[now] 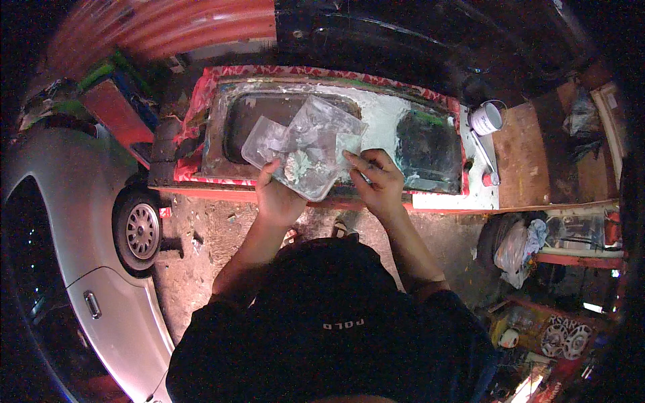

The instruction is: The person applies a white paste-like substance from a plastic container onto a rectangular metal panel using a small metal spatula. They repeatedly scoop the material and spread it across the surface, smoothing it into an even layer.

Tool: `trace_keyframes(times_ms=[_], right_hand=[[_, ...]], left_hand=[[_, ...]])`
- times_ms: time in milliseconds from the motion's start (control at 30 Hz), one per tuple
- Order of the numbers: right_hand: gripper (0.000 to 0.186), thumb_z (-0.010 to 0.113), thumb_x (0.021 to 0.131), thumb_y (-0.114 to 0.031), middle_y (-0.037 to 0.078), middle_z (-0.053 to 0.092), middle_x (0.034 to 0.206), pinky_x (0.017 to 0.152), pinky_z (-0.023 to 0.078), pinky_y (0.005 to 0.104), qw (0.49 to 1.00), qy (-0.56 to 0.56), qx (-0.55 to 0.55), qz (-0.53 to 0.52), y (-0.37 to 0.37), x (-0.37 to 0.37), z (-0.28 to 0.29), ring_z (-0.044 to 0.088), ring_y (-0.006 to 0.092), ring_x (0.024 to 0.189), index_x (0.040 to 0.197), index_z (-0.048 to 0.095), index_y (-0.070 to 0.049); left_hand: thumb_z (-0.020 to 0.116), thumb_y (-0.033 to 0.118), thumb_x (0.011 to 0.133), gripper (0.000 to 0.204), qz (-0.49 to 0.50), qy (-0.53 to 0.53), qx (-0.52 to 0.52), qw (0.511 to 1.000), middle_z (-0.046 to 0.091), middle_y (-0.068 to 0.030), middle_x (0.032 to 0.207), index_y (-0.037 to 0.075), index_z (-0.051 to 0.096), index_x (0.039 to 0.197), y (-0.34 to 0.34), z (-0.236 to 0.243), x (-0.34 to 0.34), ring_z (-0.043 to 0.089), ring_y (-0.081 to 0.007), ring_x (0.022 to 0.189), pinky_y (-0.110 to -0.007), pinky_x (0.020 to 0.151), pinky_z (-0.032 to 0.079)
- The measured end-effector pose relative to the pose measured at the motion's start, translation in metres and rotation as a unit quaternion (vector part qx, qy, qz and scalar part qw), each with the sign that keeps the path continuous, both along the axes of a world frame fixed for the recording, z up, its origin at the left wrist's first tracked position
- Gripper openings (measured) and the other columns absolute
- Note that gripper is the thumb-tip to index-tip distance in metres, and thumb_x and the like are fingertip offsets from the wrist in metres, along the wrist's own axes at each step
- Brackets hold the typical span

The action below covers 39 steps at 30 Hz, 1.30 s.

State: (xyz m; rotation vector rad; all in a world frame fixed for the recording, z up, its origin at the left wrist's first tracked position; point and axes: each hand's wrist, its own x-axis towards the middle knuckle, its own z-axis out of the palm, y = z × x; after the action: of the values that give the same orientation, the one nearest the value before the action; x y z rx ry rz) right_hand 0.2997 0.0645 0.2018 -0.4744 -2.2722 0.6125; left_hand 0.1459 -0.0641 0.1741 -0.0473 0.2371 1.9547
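Observation:
My left hand grips a scuffed clear plastic piece from below at its left; it has angular flaps and a lump of pale greenish paste on it. My right hand pinches a small pale, smeared square piece at the right side of the plastic. Beneath both lies a vehicle panel with two dark openings and white filler spread between them. It rests on red patterned cloth atop a bench.
A white bucket stands at the bench's right, beside a wooden board. A silver car is close on my left. A tire with plastic bags is at the right, and cluttered items with wheel covers lie lower right.

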Motion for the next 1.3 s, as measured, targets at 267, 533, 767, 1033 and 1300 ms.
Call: trace_keyframes(times_ms=[267,533,767,1033,1300], right_hand=[[0.044,0.071,0.067,-0.002,0.007,0.057,0.089,0.066,0.051,0.0322,0.997,0.039,0.069,0.02,0.008,0.001,-0.004,0.058,0.0226,0.077,0.107,0.072,-0.019],[0.04,0.072,0.067,0.007,0.008,0.057,0.086,0.065,0.048,0.0276,0.991,0.083,0.096,0.041,0.011,0.005,-0.001,0.058,0.0204,0.077,0.104,0.072,-0.009],[0.039,0.072,0.067,0.007,0.008,0.056,0.087,0.068,0.047,0.0273,0.994,0.074,0.052,0.059,0.013,0.012,0.005,0.057,0.0206,0.08,0.104,0.072,-0.007],[0.037,0.073,0.068,0.004,0.008,0.056,0.086,0.07,0.047,0.0287,0.991,0.092,0.038,0.089,0.019,0.015,0.003,0.058,0.0221,0.081,0.104,0.071,-0.006],[0.036,0.073,0.069,0.003,0.009,0.057,0.085,0.068,0.047,0.0294,0.987,0.081,0.051,0.126,0.029,0.021,-0.009,0.058,0.0225,0.081,0.104,0.071,-0.005]], left_hand=[[0.054,0.02,0.082,0.054,-0.019,0.008,-0.04,0.999,0.054,-0.0131,0.129,0.004,0.043,0.133,0.0,0.0,0.003,0.052,-0.03,0.118,-0.048,0.103,0.04],[0.043,0.036,0.096,0.053,-0.026,-0.008,0.094,0.995,0.046,-0.0157,0.137,0.003,0.037,0.137,0.004,0.025,0.011,0.044,-0.0305,0.127,-0.047,0.108,0.034],[0.039,0.033,0.098,0.05,-0.012,-0.013,0.076,0.997,0.044,-0.017,0.138,0.003,0.035,0.138,0.01,0.025,0.014,0.043,-0.0309,0.128,-0.049,0.109,0.033],[0.038,0.028,0.099,0.046,-0.028,-0.056,0.128,0.99,0.047,-0.0177,0.135,0.002,0.038,0.137,0.018,0.025,0.015,0.047,-0.0307,0.124,-0.048,0.106,0.038],[0.038,0.024,0.099,0.039,-0.01,-0.044,0.098,0.994,0.055,-0.0146,0.127,0.002,0.045,0.13,0.029,0.013,0.006,0.054,-0.0278,0.117,-0.046,0.102,0.043]])
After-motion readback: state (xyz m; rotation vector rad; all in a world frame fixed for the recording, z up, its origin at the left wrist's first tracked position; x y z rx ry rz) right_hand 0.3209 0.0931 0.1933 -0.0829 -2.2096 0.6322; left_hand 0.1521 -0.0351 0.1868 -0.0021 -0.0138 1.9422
